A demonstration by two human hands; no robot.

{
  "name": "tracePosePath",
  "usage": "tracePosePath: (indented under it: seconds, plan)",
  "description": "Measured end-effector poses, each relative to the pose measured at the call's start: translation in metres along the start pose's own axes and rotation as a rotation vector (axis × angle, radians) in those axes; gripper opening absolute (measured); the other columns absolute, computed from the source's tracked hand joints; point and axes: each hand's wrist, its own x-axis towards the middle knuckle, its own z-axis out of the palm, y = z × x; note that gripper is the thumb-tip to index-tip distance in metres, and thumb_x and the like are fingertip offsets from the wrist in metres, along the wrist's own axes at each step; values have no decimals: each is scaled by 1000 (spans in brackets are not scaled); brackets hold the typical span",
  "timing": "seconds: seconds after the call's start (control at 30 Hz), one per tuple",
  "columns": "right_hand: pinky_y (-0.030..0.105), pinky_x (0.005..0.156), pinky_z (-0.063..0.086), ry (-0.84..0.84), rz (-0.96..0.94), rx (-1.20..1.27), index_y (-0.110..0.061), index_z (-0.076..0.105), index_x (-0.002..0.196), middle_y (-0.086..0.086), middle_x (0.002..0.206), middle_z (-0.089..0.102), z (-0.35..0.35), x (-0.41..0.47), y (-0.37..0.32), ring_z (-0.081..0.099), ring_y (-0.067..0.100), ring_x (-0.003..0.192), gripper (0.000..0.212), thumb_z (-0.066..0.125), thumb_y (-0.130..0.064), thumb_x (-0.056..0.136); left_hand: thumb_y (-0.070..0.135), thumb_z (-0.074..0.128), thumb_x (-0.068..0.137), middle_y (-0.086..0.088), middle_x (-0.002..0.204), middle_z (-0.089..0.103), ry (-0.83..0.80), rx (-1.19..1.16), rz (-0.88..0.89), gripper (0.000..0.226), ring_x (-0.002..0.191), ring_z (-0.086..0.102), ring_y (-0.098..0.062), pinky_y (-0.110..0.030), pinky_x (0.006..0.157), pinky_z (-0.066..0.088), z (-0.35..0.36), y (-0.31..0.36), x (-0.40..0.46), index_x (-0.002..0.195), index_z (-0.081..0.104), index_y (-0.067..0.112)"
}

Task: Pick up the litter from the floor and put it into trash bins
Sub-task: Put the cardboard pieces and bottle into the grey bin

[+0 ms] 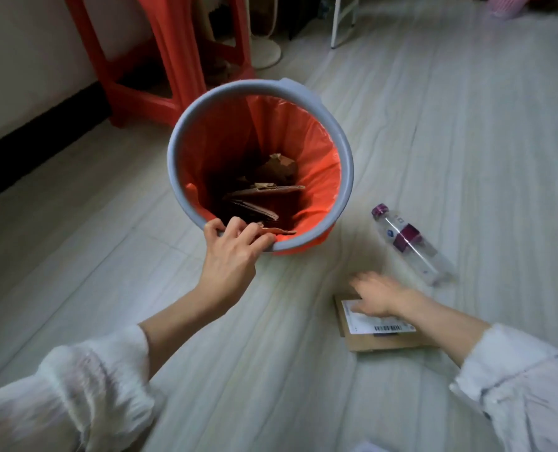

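I see pale plank floor [434, 141]; on it lie a clear bottle [411, 244], a labelled cardboard box [381, 337]; red stool [173, 60] stands behind.

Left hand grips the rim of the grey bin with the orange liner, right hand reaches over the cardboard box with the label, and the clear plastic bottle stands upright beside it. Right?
Not quite. In the head view the clear plastic bottle with the purple cap lies on its side on the floor, not upright. The rest holds: the left hand grips the rim of the grey bin with the orange liner, and the right hand reaches over the labelled cardboard box.
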Motion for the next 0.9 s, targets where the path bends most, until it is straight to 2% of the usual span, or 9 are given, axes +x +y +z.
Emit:
tracePosePath:
  seconds: [0.13, 0.23, 0.33, 0.47, 0.6, 0.67, 0.77, 0.83, 0.9]
  plan:
    - [42, 113, 25, -103, -26, -26, -12, 15, 148, 9, 153, 24, 26, 13, 13, 25, 25, 140, 90, 66, -41, 80, -2, 52, 74, 5, 86, 62, 28, 27, -8, 36, 82, 40, -19, -38, 73, 24, 9, 4, 12, 99, 64, 22]
    - [49, 114, 18, -144, -27, -66, -12, 9, 149, 9, 154, 21, 41, 22, 11, 21, 25, 142, 98, 70, -38, 76, -1, 54, 76, 4, 86, 62, 41, 44, -31, 34, 83, 41, -20, -39, 73, 24, 12, 3, 18, 100, 64, 22]
    - [45, 105, 31, -98, -45, -116, -12, 27, 141, 10, 138, 38, 50, 27, 2, 39, 27, 127, 87, 75, -33, 72, -3, 55, 75, 4, 86, 61, 53, 50, -87, 37, 83, 41, -21, -38, 73, 24, 14, 0, 22, 102, 63, 21]
    - [41, 98, 39, -133, -82, -3, -20, 43, 133, 7, 131, 46, 34, 31, 8, 44, 25, 122, 68, 73, -36, 74, -8, 57, 75, 1, 84, 59, 77, 39, -184, 40, 84, 40, -22, -38, 73, 23, 17, -9, 23, 103, 61, 20]
    - [31, 74, 46, -98, -106, 365, -21, 55, 98, 2, 105, 58, -6, 29, 6, 56, 21, 94, 22, 68, -22, 81, -9, 61, 75, -1, 83, 58, 106, 38, -174, 42, 83, 39, -22, -38, 72, 23, 17, -21, 23, 104, 56, 21]
    - [29, 73, 45, -47, -146, 483, -19, 53, 93, 2, 99, 57, -34, 25, 0, 55, 21, 92, 20, 68, -20, 81, -7, 58, 76, -1, 83, 59, 113, 39, -143, 43, 82, 39, -22, -38, 72, 24, 15, -26, 25, 105, 50, 24]
    - [38, 86, 50, 29, -180, 784, -16, 58, 101, 6, 106, 66, -75, 13, -5, 63, 26, 101, 23, 69, -18, 80, -4, 52, 75, -2, 85, 60, 88, 48, -116, 42, 82, 39, -23, -39, 73, 25, 12, -33, 24, 106, 46, 24]
    - [38, 80, 53, 97, -212, 1035, -17, 59, 94, 6, 97, 70, -100, 0, -5, 68, 24, 89, 15, 68, -14, 82, -3, 50, 74, -2, 85, 60, 64, 84, -99, 42, 82, 39, -23, -39, 72, 26, 10, -38, 21, 106, 47, 23]
    - [30, 70, 56, 147, -254, 1303, -17, 60, 96, 4, 92, 70, -122, -12, -2, 68, 19, 81, 15, 65, -9, 85, -2, 52, 70, -1, 83, 61, 46, 146, -67, 41, 80, 41, -23, -39, 71, 28, 8, -46, 16, 104, 50, 22]
